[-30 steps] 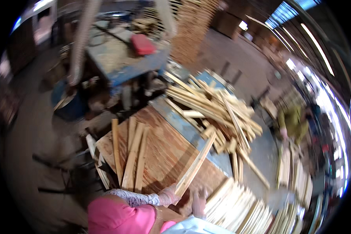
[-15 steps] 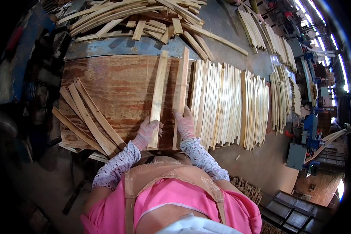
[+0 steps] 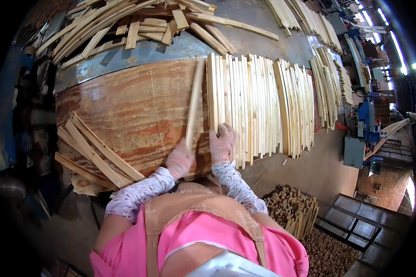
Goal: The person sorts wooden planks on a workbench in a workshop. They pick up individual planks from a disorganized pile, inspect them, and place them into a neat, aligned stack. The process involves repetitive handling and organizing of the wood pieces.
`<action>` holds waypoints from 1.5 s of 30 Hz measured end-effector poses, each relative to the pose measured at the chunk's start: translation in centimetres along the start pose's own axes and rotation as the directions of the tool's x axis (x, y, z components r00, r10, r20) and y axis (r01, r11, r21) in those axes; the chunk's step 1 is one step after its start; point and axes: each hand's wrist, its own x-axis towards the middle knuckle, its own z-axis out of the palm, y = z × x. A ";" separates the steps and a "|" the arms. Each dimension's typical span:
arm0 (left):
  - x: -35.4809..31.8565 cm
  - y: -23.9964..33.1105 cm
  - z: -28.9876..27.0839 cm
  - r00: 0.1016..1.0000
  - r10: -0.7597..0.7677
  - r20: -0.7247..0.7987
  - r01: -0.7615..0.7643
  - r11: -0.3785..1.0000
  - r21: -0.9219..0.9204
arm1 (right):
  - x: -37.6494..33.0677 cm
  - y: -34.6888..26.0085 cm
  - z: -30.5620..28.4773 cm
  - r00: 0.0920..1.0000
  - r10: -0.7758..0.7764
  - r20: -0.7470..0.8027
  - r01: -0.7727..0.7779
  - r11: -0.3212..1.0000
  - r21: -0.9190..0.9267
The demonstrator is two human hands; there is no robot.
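Note:
My left hand (image 3: 179,160), in a pinkish knit glove, is closed around the near end of a narrow wooden slat (image 3: 195,104). That slat is smeared by motion and stands on edge or tilted above the brown plywood board (image 3: 129,104). Also gloved, my right hand (image 3: 222,143) has its thumb and fingers about the near part of a pale slat (image 3: 212,94), at the left end of a tight row of slats (image 3: 259,106). This slat lies against its neighbours. The fingers partly hide the slats beneath them.
Several curved strips (image 3: 97,150) lie on the board's left side. Beyond it, a loose heap of wood pieces (image 3: 138,27) covers the blue-grey surface. More slat rows (image 3: 326,87) lie to the right. Bundled short sticks (image 3: 291,207) stand on the floor at lower right.
My right hand has moved its slat rightward against the row. The slat in my left hand has turned and blurred. The whole view has shifted slightly.

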 end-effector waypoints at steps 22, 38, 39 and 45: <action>38.4 21.5 -22.5 0.627 0.217 -0.748 0.117 0.923 0.366 | 1.8 0.9 -1.3 0.917 -0.372 0.147 0.395 0.897 -0.196; 10.7 1.9 -13.5 0.786 0.197 -0.586 -0.217 0.976 0.038 | 2.9 -2.9 -2.8 0.925 -0.295 0.240 0.304 0.953 -0.003; 8.0 1.7 -11.7 0.802 0.171 -0.573 -0.224 0.974 -0.022 | 4.0 -4.1 -3.1 0.920 -0.255 0.298 0.251 0.967 0.050; 3.6 2.7 -7.2 0.860 0.463 -0.216 -0.490 0.866 -0.095 | 9.8 -14.3 2.8 0.614 -0.020 0.789 -0.566 0.685 0.458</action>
